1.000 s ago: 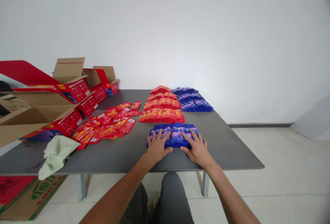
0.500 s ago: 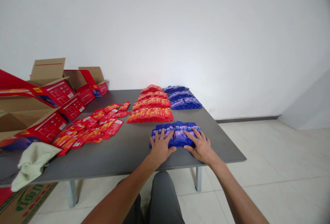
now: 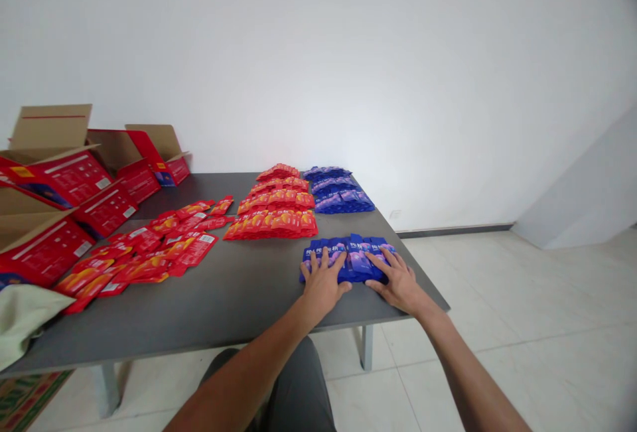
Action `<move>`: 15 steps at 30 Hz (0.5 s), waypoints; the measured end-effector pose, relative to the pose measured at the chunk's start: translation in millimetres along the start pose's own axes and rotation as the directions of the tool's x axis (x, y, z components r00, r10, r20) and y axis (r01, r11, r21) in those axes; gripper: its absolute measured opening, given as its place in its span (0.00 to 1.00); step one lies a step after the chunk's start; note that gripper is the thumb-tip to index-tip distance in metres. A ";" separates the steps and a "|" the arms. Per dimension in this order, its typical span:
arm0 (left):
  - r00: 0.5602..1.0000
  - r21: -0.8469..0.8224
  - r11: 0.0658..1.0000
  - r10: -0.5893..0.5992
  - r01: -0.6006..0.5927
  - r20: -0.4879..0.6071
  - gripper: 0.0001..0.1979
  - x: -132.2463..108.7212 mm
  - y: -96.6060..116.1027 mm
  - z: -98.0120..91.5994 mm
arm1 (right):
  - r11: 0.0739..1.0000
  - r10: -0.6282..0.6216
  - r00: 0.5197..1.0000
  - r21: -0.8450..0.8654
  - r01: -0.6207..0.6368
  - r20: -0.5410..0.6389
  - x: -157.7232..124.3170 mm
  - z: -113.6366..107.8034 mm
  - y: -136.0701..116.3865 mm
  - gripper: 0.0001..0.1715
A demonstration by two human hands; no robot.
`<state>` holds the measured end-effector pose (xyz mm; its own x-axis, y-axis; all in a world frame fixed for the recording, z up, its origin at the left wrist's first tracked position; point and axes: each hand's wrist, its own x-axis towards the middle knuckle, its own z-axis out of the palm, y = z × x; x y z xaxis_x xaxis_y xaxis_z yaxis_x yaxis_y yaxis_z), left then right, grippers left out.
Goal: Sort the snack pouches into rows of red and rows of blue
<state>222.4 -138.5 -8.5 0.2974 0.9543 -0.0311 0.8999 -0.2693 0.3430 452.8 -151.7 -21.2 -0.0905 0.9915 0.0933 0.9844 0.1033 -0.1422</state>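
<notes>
A row of overlapping blue pouches (image 3: 357, 257) lies near the front right edge of the grey table. My left hand (image 3: 321, 284) rests on the left part of this row, fingers spread over the pouches. On the right part lies my right hand (image 3: 397, 281), its fingers also apart and flat on the pouches. Behind are several rows of red pouches (image 3: 271, 221) and, to their right, stacked rows of blue pouches (image 3: 344, 201).
Loose red pouches (image 3: 144, 259) are heaped on the left of the table (image 3: 209, 312). Open red cardboard boxes (image 3: 107, 208) stand at the far left, with a pale cloth (image 3: 24, 319) in front. A white wall rises behind the table.
The view has turned to the right, shifting the boxes and loose pouches left. Against the table, the front blue row and both hands have moved to the right, towards the right edge.
</notes>
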 end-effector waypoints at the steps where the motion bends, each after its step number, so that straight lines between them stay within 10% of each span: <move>1: 1.000 -0.005 1.000 0.007 -0.007 -0.006 0.41 2.9 2.9 1.6 | 1.000 -0.002 1.000 0.001 0.002 -0.007 0.5 -0.2 4.5 0.39; 15: 0.999 -0.034 0.999 0.043 -0.043 -0.007 0.42 46.0 30.5 14.9 | 1.000 -0.004 0.999 0.010 0.004 -0.033 21.9 -4.6 48.9 0.40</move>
<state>268.3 -104.8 -13.4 0.3335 0.9427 -0.0103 0.8750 -0.3055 0.3756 499.6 -125.2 -21.5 -0.0891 0.9879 0.1266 0.9825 0.1080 -0.1516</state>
